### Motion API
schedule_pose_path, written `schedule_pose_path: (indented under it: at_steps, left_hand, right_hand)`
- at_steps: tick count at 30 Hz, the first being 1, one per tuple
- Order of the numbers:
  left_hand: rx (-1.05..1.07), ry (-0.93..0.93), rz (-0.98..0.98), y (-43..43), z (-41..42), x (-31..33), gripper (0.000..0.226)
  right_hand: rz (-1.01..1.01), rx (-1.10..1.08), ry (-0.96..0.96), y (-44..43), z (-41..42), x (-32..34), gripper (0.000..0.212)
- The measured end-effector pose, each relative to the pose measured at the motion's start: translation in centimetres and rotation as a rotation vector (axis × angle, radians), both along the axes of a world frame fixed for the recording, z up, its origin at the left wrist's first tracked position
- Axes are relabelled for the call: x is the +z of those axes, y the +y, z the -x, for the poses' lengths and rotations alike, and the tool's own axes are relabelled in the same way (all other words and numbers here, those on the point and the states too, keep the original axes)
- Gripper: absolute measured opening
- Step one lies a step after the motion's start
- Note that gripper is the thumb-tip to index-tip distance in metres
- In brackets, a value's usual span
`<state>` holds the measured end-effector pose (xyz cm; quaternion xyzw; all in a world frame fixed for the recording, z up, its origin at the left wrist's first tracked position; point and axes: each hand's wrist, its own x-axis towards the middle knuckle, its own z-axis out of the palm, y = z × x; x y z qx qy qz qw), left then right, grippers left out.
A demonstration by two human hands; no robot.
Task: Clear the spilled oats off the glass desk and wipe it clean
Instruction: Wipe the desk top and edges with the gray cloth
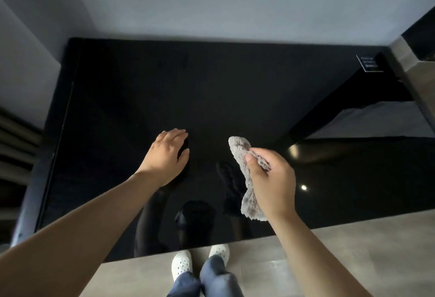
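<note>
The black glass desk (211,89) fills the middle of the view, glossy and reflecting my arms. I see no oats on its surface. My left hand (168,156) lies palm down on the glass near the desk's middle, fingers fairly straight. My right hand (270,180) hovers just above the glass to the right of it and pinches a fluffy grey cloth (249,176) between thumb and fingers. The cloth hangs down from that hand, its lower end near the desk's front edge.
A grey wall backs the desk. A small white label (368,63) sits at the desk's far right corner beside a metal-edged unit (409,61). Grey floor and my white shoes (181,265) lie below the front edge. Dark slats stand at the left.
</note>
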<state>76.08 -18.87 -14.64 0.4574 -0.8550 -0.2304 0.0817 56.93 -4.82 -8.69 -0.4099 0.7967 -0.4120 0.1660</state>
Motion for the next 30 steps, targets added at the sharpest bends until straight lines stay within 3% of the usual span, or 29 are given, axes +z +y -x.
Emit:
schedule_pose_path:
  at_steps: [9,15,26,30]
  left_hand:
    - [0.153,-0.037,0.054,-9.0,0.1,0.0,0.055]
    - [0.284,-0.166,0.081,-15.3,1.8,-2.1,0.062]
    - [0.338,-0.046,0.22,-15.7,1.4,-4.5,0.058]
    - [0.35,-0.043,0.225,-15.8,1.6,-4.6,0.057]
  right_hand:
    - [-0.001,0.08,0.088,-14.2,5.7,-1.2,0.017]
    - [-0.001,0.129,0.161,-23.0,9.2,-3.0,0.022]
    - [0.016,0.14,0.236,-40.0,11.6,-7.5,0.024]
    - [-0.017,0.267,0.376,-39.3,8.5,-9.7,0.026]
